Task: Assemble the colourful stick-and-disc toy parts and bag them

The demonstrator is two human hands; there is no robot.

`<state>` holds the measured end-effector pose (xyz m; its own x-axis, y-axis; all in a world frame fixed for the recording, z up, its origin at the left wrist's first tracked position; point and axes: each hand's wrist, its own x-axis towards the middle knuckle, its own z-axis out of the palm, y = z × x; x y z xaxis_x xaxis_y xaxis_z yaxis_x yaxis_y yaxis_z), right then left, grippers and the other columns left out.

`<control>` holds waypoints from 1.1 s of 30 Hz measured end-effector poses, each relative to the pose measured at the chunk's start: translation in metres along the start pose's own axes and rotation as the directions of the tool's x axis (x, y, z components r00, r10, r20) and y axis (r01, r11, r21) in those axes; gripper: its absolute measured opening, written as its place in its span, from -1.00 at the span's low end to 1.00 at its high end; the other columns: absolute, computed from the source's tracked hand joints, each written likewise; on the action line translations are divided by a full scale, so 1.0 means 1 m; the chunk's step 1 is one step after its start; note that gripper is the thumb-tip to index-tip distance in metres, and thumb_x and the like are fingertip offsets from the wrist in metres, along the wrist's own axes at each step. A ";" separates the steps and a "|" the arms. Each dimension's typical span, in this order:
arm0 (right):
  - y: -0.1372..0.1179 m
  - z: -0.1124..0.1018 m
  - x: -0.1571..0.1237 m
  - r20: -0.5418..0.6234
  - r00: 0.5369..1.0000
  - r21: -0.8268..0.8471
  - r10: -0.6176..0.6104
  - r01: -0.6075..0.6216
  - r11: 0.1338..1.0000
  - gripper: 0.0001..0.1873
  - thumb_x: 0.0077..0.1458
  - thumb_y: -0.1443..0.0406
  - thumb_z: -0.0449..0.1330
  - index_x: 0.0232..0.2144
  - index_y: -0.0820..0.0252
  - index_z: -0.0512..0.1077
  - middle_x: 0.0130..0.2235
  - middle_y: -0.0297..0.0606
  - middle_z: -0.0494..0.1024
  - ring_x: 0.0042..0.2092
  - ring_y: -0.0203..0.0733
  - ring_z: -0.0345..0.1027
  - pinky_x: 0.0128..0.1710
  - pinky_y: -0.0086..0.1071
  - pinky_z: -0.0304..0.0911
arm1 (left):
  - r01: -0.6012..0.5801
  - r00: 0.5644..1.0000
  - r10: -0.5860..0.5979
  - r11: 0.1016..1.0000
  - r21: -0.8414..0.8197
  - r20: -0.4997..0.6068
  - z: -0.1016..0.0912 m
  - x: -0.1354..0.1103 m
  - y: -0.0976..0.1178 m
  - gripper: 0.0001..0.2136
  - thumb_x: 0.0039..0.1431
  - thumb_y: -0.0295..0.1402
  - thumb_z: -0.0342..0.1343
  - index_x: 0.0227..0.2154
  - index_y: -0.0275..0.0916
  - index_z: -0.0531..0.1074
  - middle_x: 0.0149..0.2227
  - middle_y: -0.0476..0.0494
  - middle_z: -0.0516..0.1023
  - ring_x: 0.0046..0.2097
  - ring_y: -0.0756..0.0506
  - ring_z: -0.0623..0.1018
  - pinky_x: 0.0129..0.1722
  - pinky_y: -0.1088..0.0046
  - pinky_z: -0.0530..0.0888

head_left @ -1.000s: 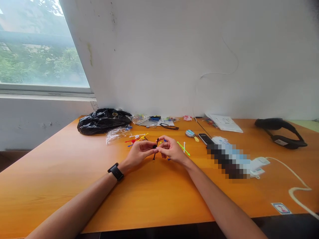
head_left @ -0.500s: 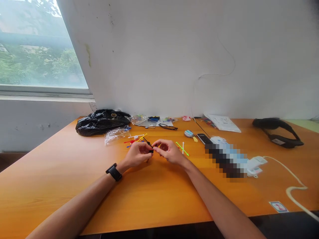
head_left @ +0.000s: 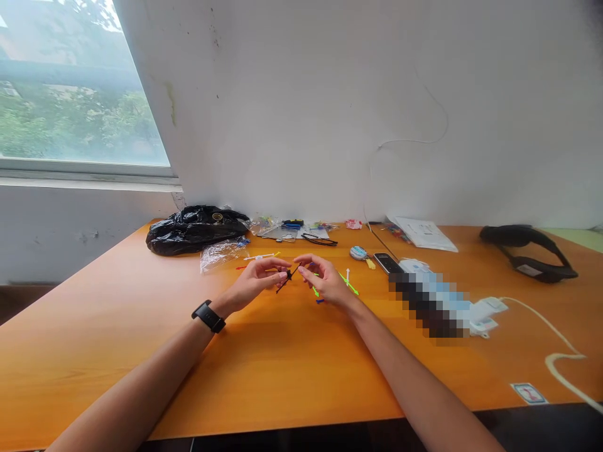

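We held a small black cable tie (head_left: pixel 288 278) just above the orange table (head_left: pixel 292 370), pinched at one end by the fingertips of our left hand (head_left: pixel 257 280) and at the other by those of our right hand (head_left: pixel 325 280). Coloured cable ties (head_left: pixel 347 282) lay scattered just behind our hands, and a black plastic bag (head_left: pixel 194 228) sat farther back near the wall.

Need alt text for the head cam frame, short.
Two bare hands, left hand and right hand, pinch a small black cable tie between them just above an orange table. Coloured cable ties lie scattered behind the hands, with a black plastic bag further back near the wall.
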<state>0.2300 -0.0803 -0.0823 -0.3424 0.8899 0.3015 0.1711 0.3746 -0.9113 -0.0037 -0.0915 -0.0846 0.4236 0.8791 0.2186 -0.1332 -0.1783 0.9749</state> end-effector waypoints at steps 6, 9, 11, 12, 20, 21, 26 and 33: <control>-0.011 0.005 -0.009 -0.096 0.993 -0.072 -0.069 0.062 0.995 -0.51 0.37 -0.08 0.09 0.19 -0.03 0.43 -0.22 -0.32 0.37 -0.38 -0.27 0.15 -0.38 -0.39 0.21 | 0.008 0.998 -0.008 1.000 -0.004 -0.066 0.000 0.000 0.006 -0.67 0.13 -0.17 0.45 -0.16 -0.29 0.63 -0.31 -0.17 0.64 -0.30 -0.06 0.58 -0.29 0.40 0.48; -0.012 0.001 -0.009 0.050 0.998 -0.016 0.036 -0.036 0.999 -0.35 0.39 -0.19 -0.05 -0.40 0.12 0.53 -0.41 -0.31 0.31 -0.41 -0.25 0.12 -0.39 -0.36 0.16 | 0.021 0.992 -0.021 1.000 0.000 -0.124 -0.001 0.000 0.007 -0.64 0.10 -0.14 0.47 -0.17 -0.30 0.62 -0.32 -0.18 0.65 -0.32 -0.07 0.60 -0.34 0.42 0.49; -0.010 -0.001 -0.007 0.165 0.984 -0.001 0.066 -0.067 0.998 -0.16 0.40 -0.22 -0.16 -0.74 0.14 0.25 -0.55 -0.30 0.18 -0.45 -0.25 0.09 -0.38 -0.33 0.13 | 0.025 0.982 -0.020 0.999 0.025 -0.186 -0.003 0.001 0.008 -0.60 0.09 -0.11 0.47 -0.14 -0.30 0.63 -0.30 -0.20 0.67 -0.30 -0.10 0.62 -0.35 0.42 0.51; -0.008 -0.002 -0.005 0.190 0.980 0.005 0.064 -0.066 0.998 -0.13 0.41 -0.23 -0.18 -0.79 0.13 0.15 -0.59 -0.30 0.14 -0.47 -0.24 0.08 -0.38 -0.32 0.12 | 0.022 0.976 -0.013 0.999 0.038 -0.216 -0.005 0.001 0.008 -0.58 0.09 -0.10 0.47 -0.13 -0.30 0.63 -0.28 -0.22 0.68 -0.28 -0.11 0.63 -0.34 0.42 0.53; 0.004 0.010 -0.008 0.053 0.996 -0.342 -0.077 0.090 0.935 -0.65 0.36 0.02 0.16 -0.27 0.14 0.53 -0.37 -0.32 0.48 -0.35 -0.21 0.30 -0.30 -0.34 0.19 | -0.070 0.904 0.043 0.996 -0.050 -0.426 -0.030 0.011 0.003 -0.57 0.07 -0.07 0.48 -0.14 -0.30 0.64 -0.33 -0.15 0.66 -0.30 -0.05 0.62 -0.25 0.44 0.55; 0.004 0.013 -0.011 0.086 0.990 -0.407 -0.116 0.141 0.903 -0.74 0.34 0.09 0.20 -0.17 0.14 0.54 -0.27 -0.27 0.55 -0.26 -0.17 0.37 -0.20 -0.31 0.26 | -0.100 0.889 0.048 0.991 -0.092 -0.456 -0.035 0.013 0.003 -0.58 0.06 -0.08 0.49 -0.15 -0.30 0.64 -0.35 -0.12 0.65 -0.31 -0.04 0.62 -0.23 0.46 0.56; 0.004 0.032 -0.021 0.297 0.924 -0.517 -0.241 0.368 0.773 -0.50 0.30 0.18 0.25 0.25 0.10 0.42 0.18 -0.04 0.51 0.19 0.04 0.32 0.25 -0.05 0.23 | -0.245 0.773 0.128 0.964 -0.105 -0.621 -0.060 0.015 0.009 -0.59 -0.03 -0.13 0.54 -0.19 -0.27 0.64 -0.26 -0.14 0.67 -0.21 -0.06 0.66 -0.09 0.42 0.59; 0.003 0.046 -0.023 0.472 0.859 -0.541 -0.201 0.462 0.703 -0.44 0.41 0.05 0.13 0.35 0.07 0.34 0.41 -0.11 0.33 0.45 0.13 0.02 0.42 0.06 0.04 | -0.185 0.820 0.226 0.974 0.130 -0.526 -0.049 0.008 0.020 -0.58 0.12 -0.07 0.45 -0.10 -0.30 0.66 -0.25 -0.21 0.70 -0.21 -0.13 0.69 -0.03 0.28 0.62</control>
<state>0.1964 -0.1117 -0.1050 -0.7640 0.5661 0.3098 0.4621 0.8150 -0.3496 -0.0466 -0.0665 -0.0657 -0.1540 0.9130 0.3777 -0.0914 -0.3937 0.9147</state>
